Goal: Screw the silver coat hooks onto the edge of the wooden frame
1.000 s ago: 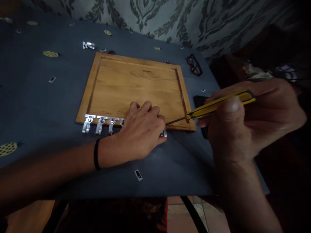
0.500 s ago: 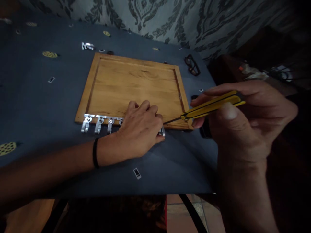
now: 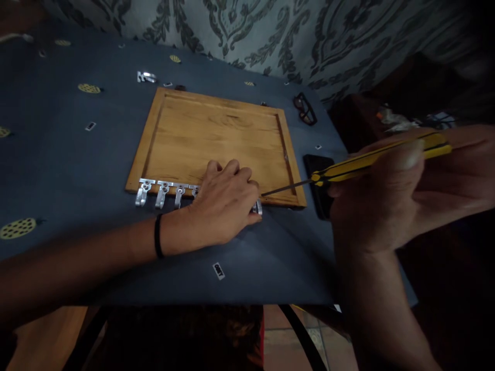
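Observation:
A wooden board (image 3: 216,134) with a raised rim lies on the blue tablecloth. Silver metal hooks (image 3: 161,195) stand in a row along its near edge, on the left. My left hand (image 3: 226,206) rests over that edge with curled fingers, gripping a metal hook (image 3: 257,207) that pokes out by the thumb; most of it is hidden. In my right hand (image 3: 390,201) is a yellow-and-black screwdriver (image 3: 356,166), held by the handle. Its thin shaft slants down to the left, and its tip is beside my left fingers at the hook.
A loose silver hook (image 3: 147,77) lies behind the board. Dark-framed glasses (image 3: 304,109) sit at the back right. A black phone (image 3: 319,178) lies to the board's right, partly behind my right hand. A patterned wall (image 3: 266,36) rises behind the table.
My right hand has drawn back to the right along the screwdriver's line, baring more shaft and the phone. The tip stays by my left hand, which keeps its place on the board.

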`<state>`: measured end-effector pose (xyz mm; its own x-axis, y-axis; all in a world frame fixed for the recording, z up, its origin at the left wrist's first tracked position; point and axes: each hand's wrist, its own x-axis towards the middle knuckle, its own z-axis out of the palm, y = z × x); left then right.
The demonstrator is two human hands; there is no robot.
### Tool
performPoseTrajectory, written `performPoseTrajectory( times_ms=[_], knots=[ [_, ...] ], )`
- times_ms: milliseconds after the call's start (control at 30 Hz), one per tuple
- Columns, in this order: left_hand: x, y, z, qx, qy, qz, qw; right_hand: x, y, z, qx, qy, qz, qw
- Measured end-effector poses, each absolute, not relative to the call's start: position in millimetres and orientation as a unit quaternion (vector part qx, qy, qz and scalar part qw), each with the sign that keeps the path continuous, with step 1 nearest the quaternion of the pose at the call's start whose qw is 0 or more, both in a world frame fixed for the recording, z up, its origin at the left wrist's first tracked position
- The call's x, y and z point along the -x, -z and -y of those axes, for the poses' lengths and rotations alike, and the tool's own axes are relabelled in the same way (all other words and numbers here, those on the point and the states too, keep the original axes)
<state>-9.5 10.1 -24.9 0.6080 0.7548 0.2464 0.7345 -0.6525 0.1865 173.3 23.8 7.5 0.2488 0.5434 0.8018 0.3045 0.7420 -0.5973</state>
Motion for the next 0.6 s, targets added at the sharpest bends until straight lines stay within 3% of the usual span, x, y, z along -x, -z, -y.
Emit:
performPoseTrajectory(
  times_ms=[600],
  knots=[
    [8.3, 22.3, -10.8, -0.898, -0.147, -0.413, 0.037, -175.7, -1.5, -21.9, 0.351, -0.169, 0.654, 0.649]
  ],
)
